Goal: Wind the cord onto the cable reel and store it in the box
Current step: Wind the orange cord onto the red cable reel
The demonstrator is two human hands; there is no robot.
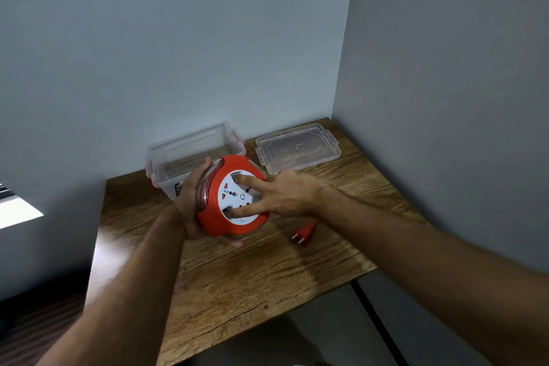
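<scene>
An orange cable reel [230, 224] with a white socket face is held above the wooden table [252, 276]. My left hand [188, 202] grips its clear back and rim from the left. My right hand [285, 196] rests on the white face, with two fingers pressed into its recesses. The orange plug [303, 234] lies on the table to the right of the reel; its cord runs under my right wrist and is mostly hidden. The clear box [166, 154] stands open behind the reel.
The clear lid [297, 147] lies flat to the right of the box near the corner. Grey walls close off the back and right side. The table's front edge drops to a dark floor.
</scene>
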